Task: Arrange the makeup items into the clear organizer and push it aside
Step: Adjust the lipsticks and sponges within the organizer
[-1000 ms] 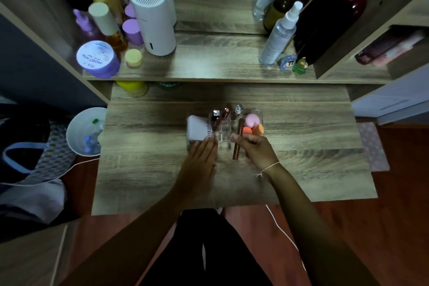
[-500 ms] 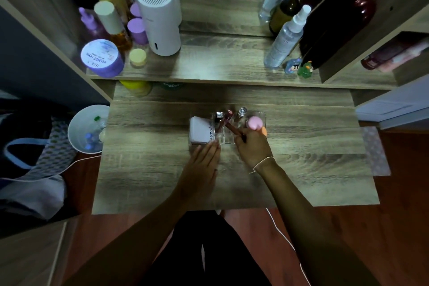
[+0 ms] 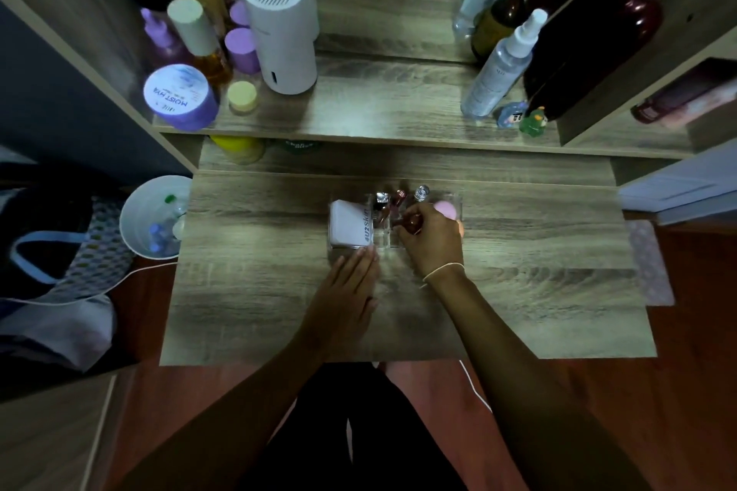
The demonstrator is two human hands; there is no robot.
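The clear organizer (image 3: 458,200) stands mid-table. In its left part sits a white box (image 3: 346,223) with lettering. Several small tubes with shiny caps (image 3: 399,196) stand upright in its middle slots, and a pink sponge (image 3: 446,208) lies in the right part. My right hand (image 3: 432,239) is over the middle slots, fingers closed on a dark reddish tube (image 3: 413,222) held nearly upright. My left hand (image 3: 345,293) lies flat on the table, fingertips touching the organizer's near left edge.
A raised shelf behind holds a purple jar (image 3: 180,96), several bottles, a white cylinder device (image 3: 281,36) and a spray bottle (image 3: 498,68). A white bin (image 3: 153,217) stands left of the wooden table (image 3: 518,275). A white cord hangs at the front edge.
My right hand lifted the dark tube from beside the organizer's front and moved it over the middle slots, turning it upright. My left hand stayed at the organizer's near edge.
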